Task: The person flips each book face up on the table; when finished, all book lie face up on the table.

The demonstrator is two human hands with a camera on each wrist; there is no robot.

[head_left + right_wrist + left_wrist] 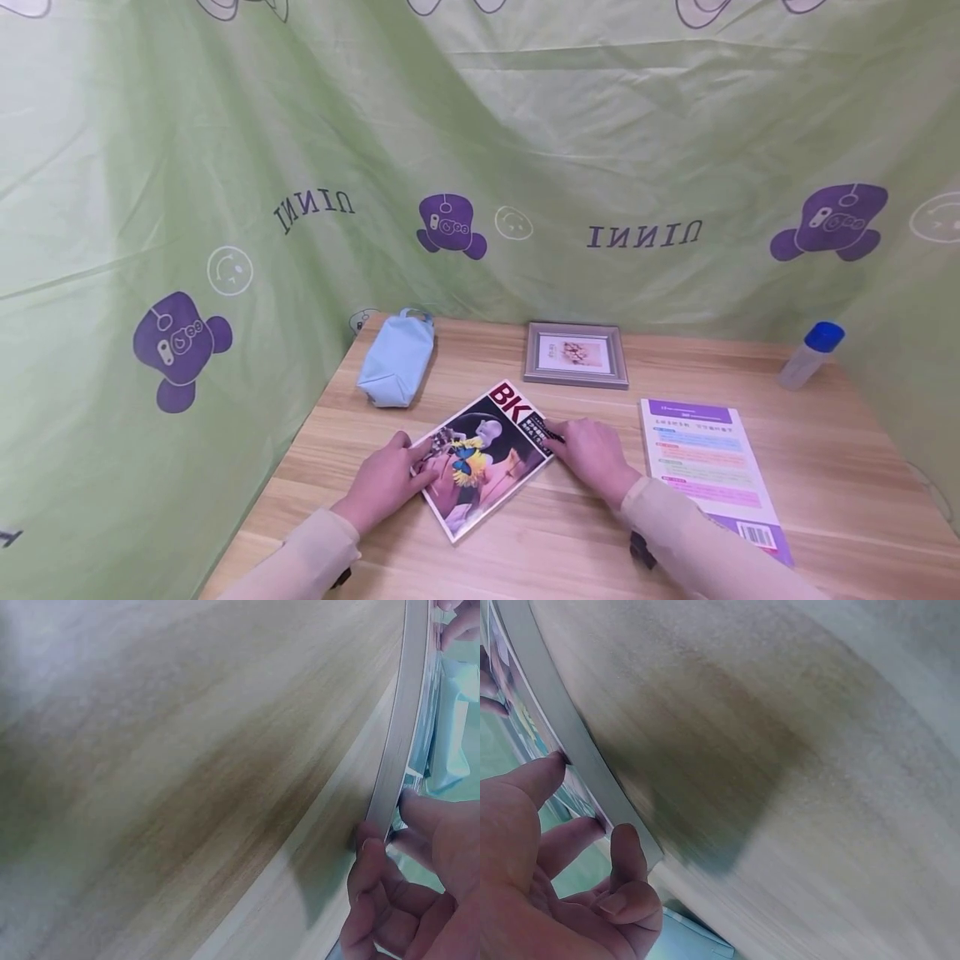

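Note:
A magazine with red "BK" letters on its cover lies askew on the wooden table. My left hand grips its left edge. In the left wrist view the fingers of the left hand lie on the cover and the bent thumb presses the magazine's pale edge. My right hand holds the right edge near the title. The right wrist view shows this right hand pinching the magazine's edge, one finger below it and others above.
A light blue pouch lies at the back left and a small framed picture at the back centre. A purple-topped booklet lies to the right, with a blue-capped bottle behind it. Green printed cloth walls in the table.

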